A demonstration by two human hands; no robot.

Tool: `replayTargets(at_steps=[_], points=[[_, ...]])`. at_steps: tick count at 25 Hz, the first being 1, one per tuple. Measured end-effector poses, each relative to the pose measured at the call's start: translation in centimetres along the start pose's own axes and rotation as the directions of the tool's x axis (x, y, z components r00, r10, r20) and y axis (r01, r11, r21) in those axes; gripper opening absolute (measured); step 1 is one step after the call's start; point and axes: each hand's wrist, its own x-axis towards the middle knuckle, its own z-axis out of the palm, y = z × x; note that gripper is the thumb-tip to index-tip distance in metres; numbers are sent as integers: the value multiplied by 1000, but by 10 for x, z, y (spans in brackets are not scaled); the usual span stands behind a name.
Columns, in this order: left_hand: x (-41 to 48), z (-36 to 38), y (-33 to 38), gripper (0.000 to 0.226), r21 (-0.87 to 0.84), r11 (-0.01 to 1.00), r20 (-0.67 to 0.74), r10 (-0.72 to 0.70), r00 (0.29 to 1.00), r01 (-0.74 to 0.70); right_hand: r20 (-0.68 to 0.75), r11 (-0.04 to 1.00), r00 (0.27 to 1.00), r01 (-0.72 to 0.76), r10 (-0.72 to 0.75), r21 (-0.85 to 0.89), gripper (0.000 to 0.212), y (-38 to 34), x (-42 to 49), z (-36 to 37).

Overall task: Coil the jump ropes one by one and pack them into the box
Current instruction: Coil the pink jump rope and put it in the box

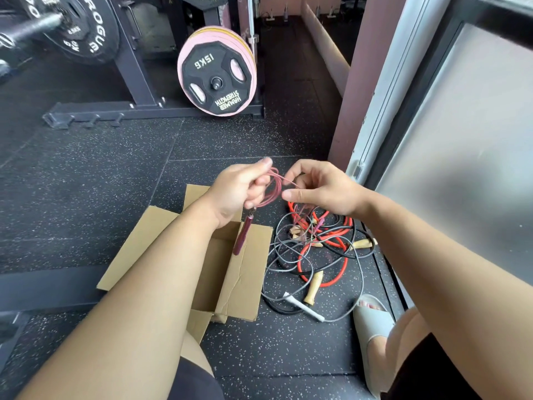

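My left hand (239,189) grips a small coil of thin pink jump rope (273,188) above the open cardboard box (245,272). The rope's dark red handle (242,235) hangs down from that hand over the box. My right hand (320,189) pinches a strand of the same pink rope just right of the coil. On the floor to the right of the box lies a tangle of ropes (317,252): an orange one, thin grey and black ones, with wooden handles (313,287) and a white handle (302,306).
A weight rack with a 15 kg plate (216,73) stands behind the box. A wall and frosted glass door (461,140) close off the right side. My sandalled foot (372,319) rests next to the rope pile on the speckled rubber floor.
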Motion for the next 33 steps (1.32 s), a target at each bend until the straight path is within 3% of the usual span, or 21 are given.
replayTargets(at_steps=[5, 10, 12, 15, 17, 19, 22, 24, 30, 33], points=[[4, -9, -1, 45, -157, 987, -149, -10, 989, -14, -47, 999, 999, -19, 18, -30, 21, -3, 1, -9], [5, -7, -1, 43, -136, 991, -173, -19, 985, -4, -224, 986, 973, -81, 48, -142, 19, 2, -1, -10], [5, -7, -1, 43, -129, 992, -180, -25, 983, 1, -191, 985, 978, -107, 80, -132, 11, 2, -3, -6], [5, -3, 0, 44, -76, 997, -172, -32, 984, 19, -232, 956, 970, -131, 70, -261, 41, 3, -3, 2], [5, -2, 0, 43, -65, 998, -178, -29, 984, 17, -284, 936, 956, -162, 71, -312, 34, 2, -1, 6], [7, -4, 0, 42, -90, 996, -213, -22, 977, 3, -271, 958, 955, -186, 123, -219, 8, 0, -1, 4], [8, -13, -2, 41, -115, 993, -288, -28, 957, -5, -244, 965, 952, -221, 183, -139, 38, 5, 0, -1], [8, -17, -3, 42, -84, 996, -314, -33, 949, 6, -284, 966, 928, -257, 241, -22, 44, 4, 0, -2], [8, -23, -5, 41, 9, 999, -469, -26, 883, 34, -458, 879, 770, -279, 445, 386, 33, -6, 2, -15], [10, -29, -6, 42, 4, 1000, -532, -23, 847, 29, -511, 826, 669, -303, 540, 475, 35, -6, 0, -22]])
